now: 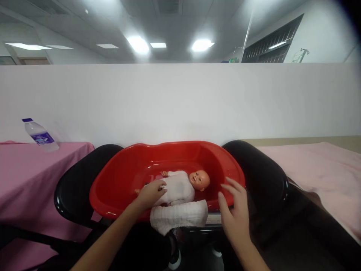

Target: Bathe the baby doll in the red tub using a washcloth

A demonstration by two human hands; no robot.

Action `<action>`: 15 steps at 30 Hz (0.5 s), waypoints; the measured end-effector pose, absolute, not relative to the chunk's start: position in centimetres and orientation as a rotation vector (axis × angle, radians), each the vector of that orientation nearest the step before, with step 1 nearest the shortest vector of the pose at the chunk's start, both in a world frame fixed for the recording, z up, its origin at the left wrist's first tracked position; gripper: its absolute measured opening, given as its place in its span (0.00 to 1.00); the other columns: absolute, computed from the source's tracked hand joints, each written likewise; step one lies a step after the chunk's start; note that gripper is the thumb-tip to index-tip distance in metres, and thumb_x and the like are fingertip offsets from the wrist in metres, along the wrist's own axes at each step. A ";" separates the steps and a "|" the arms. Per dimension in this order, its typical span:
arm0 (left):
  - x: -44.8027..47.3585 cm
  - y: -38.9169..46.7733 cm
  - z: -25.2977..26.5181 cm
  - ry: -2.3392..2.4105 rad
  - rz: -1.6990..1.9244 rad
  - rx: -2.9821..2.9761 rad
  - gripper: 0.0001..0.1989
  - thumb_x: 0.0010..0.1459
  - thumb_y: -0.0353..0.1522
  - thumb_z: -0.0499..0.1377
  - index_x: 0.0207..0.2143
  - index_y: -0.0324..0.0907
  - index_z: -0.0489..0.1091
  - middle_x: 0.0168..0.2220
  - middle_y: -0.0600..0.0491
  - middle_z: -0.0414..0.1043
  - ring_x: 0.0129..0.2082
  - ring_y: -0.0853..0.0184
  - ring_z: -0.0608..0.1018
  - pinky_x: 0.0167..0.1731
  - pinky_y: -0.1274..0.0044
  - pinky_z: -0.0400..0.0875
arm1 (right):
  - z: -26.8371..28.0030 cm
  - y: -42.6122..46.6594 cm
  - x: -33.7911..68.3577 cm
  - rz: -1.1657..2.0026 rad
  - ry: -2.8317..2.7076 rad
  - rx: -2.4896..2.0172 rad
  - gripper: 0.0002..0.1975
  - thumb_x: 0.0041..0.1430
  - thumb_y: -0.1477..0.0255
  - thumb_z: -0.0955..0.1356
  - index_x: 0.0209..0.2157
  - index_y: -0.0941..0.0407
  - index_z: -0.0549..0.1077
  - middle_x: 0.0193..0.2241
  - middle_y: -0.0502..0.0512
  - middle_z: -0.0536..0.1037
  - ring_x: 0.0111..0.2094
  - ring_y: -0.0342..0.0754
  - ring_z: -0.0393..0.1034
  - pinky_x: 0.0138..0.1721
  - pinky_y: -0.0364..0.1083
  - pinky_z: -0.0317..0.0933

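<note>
Two bare hands reach forward over a glossy red tub (113, 184), seen from above by the person they belong to. Inside the tub a baby doll (183, 188) lies on its back, dressed in white, with its bald head toward the right end and its legs toward the left. A greyish patch marks the front of its clothing, and one small arm points to the far side.

The left hand (151, 194) is over the doll's lower body, its fingers close together and bent; whether they pinch the cloth cannot be told. The right hand (236, 205) is raised at the tub's right end, near the doll's head, its fingers spread, the thumb well apart, nothing in its grasp.

A white, ribbed towel (180, 216) hangs over the near rim, between the hands. Black chair backs (262, 173) flank the tub on both sides. Far left, a clear bottle (42, 137) with a purple label stands on a pink cloth (31, 169); far right lies a paler pink sheet (318, 162). Behind everything runs a plain white partition (180, 101), with bright ceiling lights (138, 44) above it
</note>
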State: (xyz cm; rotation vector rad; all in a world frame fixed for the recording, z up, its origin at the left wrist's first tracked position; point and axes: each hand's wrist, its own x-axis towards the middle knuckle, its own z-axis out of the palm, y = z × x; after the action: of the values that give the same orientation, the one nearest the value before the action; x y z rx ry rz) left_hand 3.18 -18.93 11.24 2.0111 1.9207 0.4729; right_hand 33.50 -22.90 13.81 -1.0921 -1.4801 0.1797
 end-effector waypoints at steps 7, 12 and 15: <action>-2.3 -11.9 4.1 1.896 -0.087 1.982 0.23 0.39 0.39 0.67 0.41 0.43 0.74 0.63 0.45 0.58 0.57 0.48 0.67 0.51 0.64 0.65 | 14.1 -7.1 29.0 0.587 -1.456 -1.473 0.17 0.59 0.66 0.66 0.48 0.58 0.73 0.57 0.65 0.67 0.61 0.60 0.54 0.62 0.60 0.48; -2.8 -11.4 0.9 1.878 -0.229 2.069 0.31 0.39 0.48 0.67 0.45 0.44 0.73 0.67 0.41 0.49 0.63 0.40 0.57 0.55 0.48 0.55 | 7.9 -0.7 30.0 1.046 -1.011 -1.909 0.19 0.59 0.64 0.66 0.45 0.62 0.74 0.51 0.74 0.71 0.56 0.65 0.64 0.53 0.60 0.59; -2.4 -11.2 0.4 1.829 -0.287 2.117 0.39 0.39 0.53 0.65 0.54 0.47 0.71 0.69 0.40 0.43 0.66 0.37 0.50 0.55 0.42 0.46 | 5.1 0.3 30.5 1.169 -0.903 -1.908 0.22 0.62 0.62 0.62 0.43 0.68 0.74 0.35 0.75 0.77 0.41 0.65 0.74 0.40 0.61 0.66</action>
State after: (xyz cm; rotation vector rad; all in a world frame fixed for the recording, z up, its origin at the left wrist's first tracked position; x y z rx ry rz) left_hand -2.40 -11.16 0.36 2.1168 1.8292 -0.2867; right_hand 30.48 0.28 5.05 -1.9078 -0.9031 1.1687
